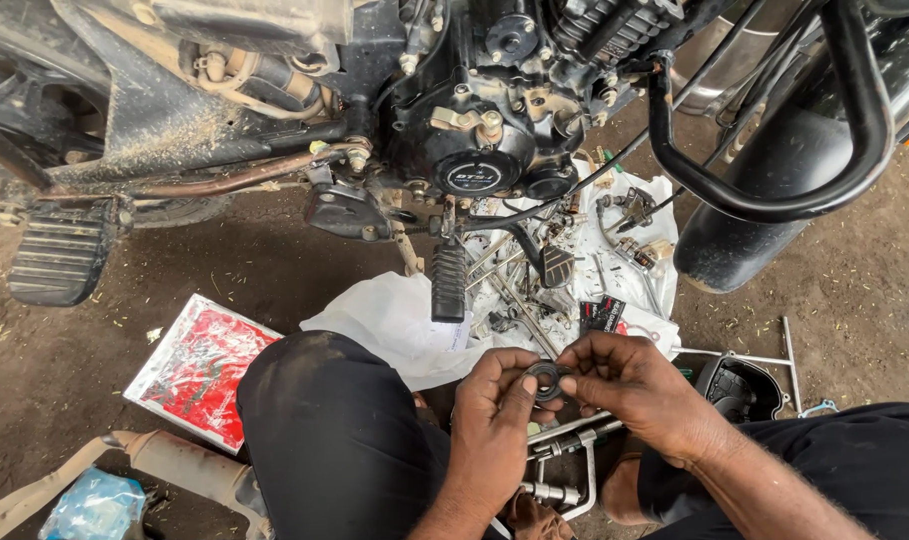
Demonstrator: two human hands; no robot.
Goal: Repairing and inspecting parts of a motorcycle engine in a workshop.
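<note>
Both my hands meet over my lap, pinching a small dark round ring-shaped part [547,380]. My left hand [494,410] grips its lower left edge with thumb and fingers. From the right, my right hand [629,385] holds its upper edge with fingertips. Just beyond lies a white cloth [394,325] strewn with several bolts, rods and small metal parts [534,290]. Above it stands the black motorcycle engine [474,120] with a footpeg [448,282] hanging down.
A red and white packet [199,370] lies on the dirt floor at left, a blue plastic bag [94,505] and an exhaust pipe [189,470] near it. A black cover part [739,388] and metal frame sit at right. The crash guard [764,200] curves at upper right.
</note>
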